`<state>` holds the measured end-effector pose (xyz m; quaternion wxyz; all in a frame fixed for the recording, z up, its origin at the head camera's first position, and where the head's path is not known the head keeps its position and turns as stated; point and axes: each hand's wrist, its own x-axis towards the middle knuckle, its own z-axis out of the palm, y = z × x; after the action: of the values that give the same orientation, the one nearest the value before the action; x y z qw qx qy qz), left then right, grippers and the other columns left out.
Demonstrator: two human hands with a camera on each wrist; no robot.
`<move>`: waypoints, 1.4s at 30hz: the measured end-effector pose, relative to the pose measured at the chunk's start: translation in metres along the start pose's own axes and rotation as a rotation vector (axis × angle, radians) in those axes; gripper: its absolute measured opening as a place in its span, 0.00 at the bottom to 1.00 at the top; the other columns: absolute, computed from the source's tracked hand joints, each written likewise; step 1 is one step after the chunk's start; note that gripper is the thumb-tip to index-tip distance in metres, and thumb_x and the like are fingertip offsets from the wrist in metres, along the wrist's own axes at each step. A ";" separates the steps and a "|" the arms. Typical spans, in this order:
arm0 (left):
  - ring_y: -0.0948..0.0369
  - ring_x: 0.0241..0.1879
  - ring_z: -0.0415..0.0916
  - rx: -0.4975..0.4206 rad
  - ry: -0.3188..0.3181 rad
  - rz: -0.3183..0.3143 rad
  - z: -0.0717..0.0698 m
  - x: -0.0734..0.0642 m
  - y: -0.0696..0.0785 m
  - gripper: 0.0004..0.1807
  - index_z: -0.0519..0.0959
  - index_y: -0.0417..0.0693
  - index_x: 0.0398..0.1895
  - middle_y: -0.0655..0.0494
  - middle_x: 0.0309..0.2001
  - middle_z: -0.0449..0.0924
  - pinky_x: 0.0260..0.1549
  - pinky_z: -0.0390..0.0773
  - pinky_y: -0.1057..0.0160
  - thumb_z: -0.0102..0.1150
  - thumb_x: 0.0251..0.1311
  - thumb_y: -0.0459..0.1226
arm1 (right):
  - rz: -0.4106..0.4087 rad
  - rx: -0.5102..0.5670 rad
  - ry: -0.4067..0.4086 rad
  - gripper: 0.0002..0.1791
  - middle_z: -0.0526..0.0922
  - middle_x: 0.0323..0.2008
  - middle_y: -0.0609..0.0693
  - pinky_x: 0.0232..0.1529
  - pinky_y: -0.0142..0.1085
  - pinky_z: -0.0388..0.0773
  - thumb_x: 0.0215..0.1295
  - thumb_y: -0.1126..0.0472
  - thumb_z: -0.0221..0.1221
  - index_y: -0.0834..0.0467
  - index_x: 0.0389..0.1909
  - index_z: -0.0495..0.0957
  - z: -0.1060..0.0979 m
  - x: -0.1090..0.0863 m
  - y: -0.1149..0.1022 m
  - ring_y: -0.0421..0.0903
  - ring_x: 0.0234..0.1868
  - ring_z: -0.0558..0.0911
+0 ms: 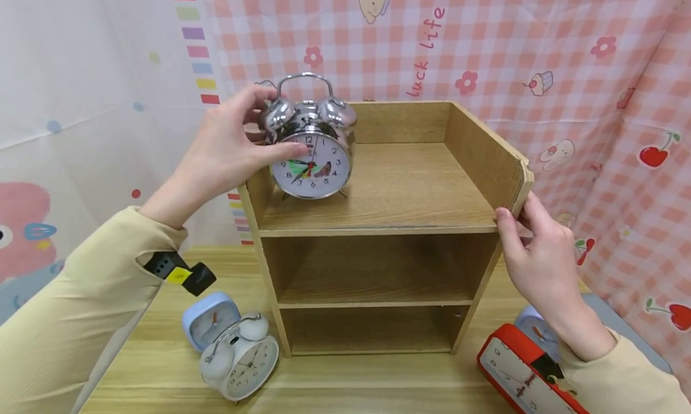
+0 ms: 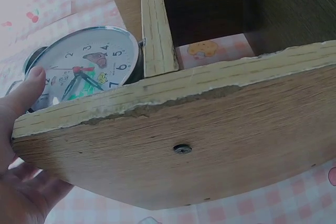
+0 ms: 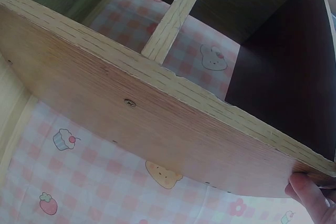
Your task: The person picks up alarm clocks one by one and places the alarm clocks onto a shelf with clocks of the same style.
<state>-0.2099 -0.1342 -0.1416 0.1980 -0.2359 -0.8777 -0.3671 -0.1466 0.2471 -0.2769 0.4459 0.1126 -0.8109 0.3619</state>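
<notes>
A silver twin-bell alarm clock (image 1: pixel 332 156) stands at the left end of the top level of a small wooden shelf (image 1: pixel 410 180). My left hand (image 1: pixel 229 141) holds it from the left, thumb across the white face, other fingers partly hidden behind the bell. The left wrist view shows the thumb on the clock's face (image 2: pixel 79 64), close to the shelf's side panel (image 2: pixel 157 145). At the front of the right side panel, my right hand (image 1: pixel 542 258) grips the edge with thumb and fingers. Those fingers also show at the panel's corner in the right wrist view.
On the table left of the shelf, a white twin-bell clock (image 1: pixel 243 360) leans tilted beside a blue clock (image 1: pixel 210 318). Below my right forearm are a red clock (image 1: pixel 518 372) and another bluish clock (image 1: pixel 540 330). A checked cloth (image 1: pixel 399 48) hangs behind.
</notes>
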 end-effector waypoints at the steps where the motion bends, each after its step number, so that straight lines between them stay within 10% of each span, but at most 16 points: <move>1: 0.54 0.57 0.82 0.009 0.004 0.003 0.000 0.000 0.000 0.37 0.73 0.50 0.69 0.47 0.61 0.80 0.53 0.87 0.63 0.79 0.58 0.47 | 0.000 0.003 -0.004 0.10 0.88 0.39 0.66 0.42 0.05 0.71 0.75 0.67 0.59 0.69 0.50 0.80 0.000 0.000 0.000 0.05 0.44 0.74; 7: 0.50 0.62 0.82 0.048 0.010 0.005 -0.002 0.002 0.001 0.38 0.73 0.51 0.73 0.47 0.65 0.77 0.58 0.87 0.48 0.76 0.61 0.48 | 0.003 0.005 -0.005 0.12 0.88 0.41 0.66 0.42 0.05 0.70 0.75 0.66 0.59 0.68 0.53 0.80 -0.001 -0.001 0.000 0.05 0.45 0.74; 42: 0.46 0.75 0.73 -0.056 -0.119 -0.113 -0.004 0.015 -0.006 0.39 0.62 0.51 0.82 0.41 0.68 0.74 0.74 0.75 0.45 0.66 0.71 0.44 | -0.002 -0.018 0.010 0.11 0.88 0.39 0.60 0.42 0.05 0.70 0.74 0.67 0.59 0.68 0.52 0.80 0.000 -0.002 0.000 0.05 0.44 0.74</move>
<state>-0.2245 -0.1363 -0.1347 0.1178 -0.2128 -0.8892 -0.3875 -0.1457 0.2468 -0.2788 0.4514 0.1076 -0.8117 0.3546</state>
